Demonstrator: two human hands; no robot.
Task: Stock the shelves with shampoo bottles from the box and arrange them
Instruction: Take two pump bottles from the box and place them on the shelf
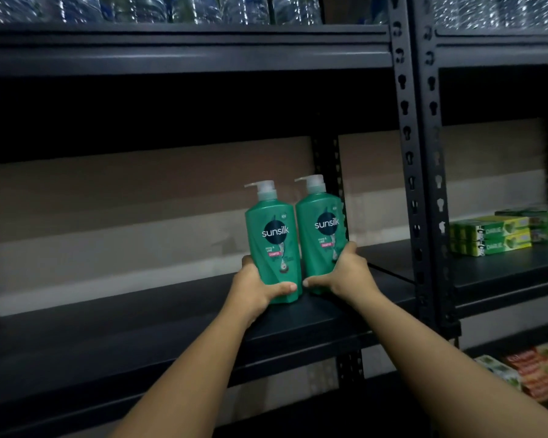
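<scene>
Two green pump bottles of shampoo stand upright and side by side on the dark metal shelf [171, 330], near its right-hand end, labels facing outward. Left hand [253, 289] grips the left bottle [271, 245] low on its body, thumb across the front near the base, fingers wrapped behind. Right hand [345, 273] grips the right bottle [321, 232] likewise, thumb across the lower front, fingers curled round the outer side. Bottles stand close, touching or nearly so; contact cannot be confirmed. Whether each base rests fully on the shelf is judged likely but is partly hidden by the hands. No box is in view. Adjacent bay to the right holds green toothpaste cartons [491, 237]; clear water bottles [187, 7] line the top tier. Handling assessment: rigid plastic bodies, probably full and therefore fairly heavy for one hand, with smooth glossy walls that could slip under a loose hold. The pump heads [261, 186] are the weak point and should not serve as handles; a low grip round the body, as seen, keeps the weight under control. Tall and narrow, each bottle could topple if pushed high up, so any alignment is best done by sliding from the base. Stocking appears at an early stage, with much of this shelf unfilled
</scene>
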